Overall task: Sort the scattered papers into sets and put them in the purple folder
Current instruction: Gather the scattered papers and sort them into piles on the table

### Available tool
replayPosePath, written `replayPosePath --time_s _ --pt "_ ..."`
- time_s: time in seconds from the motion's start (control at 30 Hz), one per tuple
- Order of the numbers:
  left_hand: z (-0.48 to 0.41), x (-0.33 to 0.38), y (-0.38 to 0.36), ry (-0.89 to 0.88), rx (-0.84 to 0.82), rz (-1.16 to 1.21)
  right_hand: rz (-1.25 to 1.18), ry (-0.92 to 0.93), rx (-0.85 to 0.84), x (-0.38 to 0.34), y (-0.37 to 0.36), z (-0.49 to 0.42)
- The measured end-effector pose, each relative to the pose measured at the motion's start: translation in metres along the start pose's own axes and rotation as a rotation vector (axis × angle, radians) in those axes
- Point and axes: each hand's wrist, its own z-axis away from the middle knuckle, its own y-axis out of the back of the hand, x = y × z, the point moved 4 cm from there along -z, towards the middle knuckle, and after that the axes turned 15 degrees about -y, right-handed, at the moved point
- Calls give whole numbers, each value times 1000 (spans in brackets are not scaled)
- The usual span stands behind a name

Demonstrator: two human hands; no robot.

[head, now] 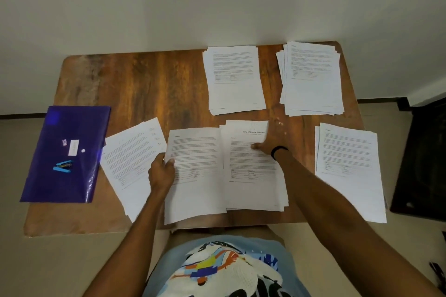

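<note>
Several stacks of printed white paper lie on a wooden table (149,84). My left hand (161,171) grips the left edge of a sheet stack (196,190) at the near centre. My right hand (270,140) rests flat, fingers spread, on the top right corner of the neighbouring stack (253,176) headed with a title. A slanted stack (130,157) sits to the left. Two stacks lie at the back: one in the middle (234,79), one at the right (312,77). Another stack (350,169) is at the near right. The purple folder (67,152) hangs over the table's left edge.
A small blue stapler (63,166) lies on the purple folder, beside a white label. A black object (422,159) stands on the floor right of the table. A white wall runs behind the table's far edge.
</note>
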Motion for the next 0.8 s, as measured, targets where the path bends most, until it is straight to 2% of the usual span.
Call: replayPosePath --time_s 0.13,0.37,0.43,0.57,0.67,0.77,0.8 --pt "3 -3 -2 6 52 1 66 35 -54 -3 -1 -11" --pt "2 -10 2 48 105 8 69 106 28 -12 -8 0" --pt "2 -10 4 59 108 19 24 91 -11 -14 -8 3" --pt "-1 -10 3 89 81 69 -176 76 -390 -3 13 -3" --pt "-5 -10 -5 102 26 79 -333 130 -530 13 61 -1" --pt "-13 -20 -21 103 -74 35 -487 46 -947 33 95 19" --pt "-21 -33 -31 101 -107 33 -489 61 -1035 37 104 25"
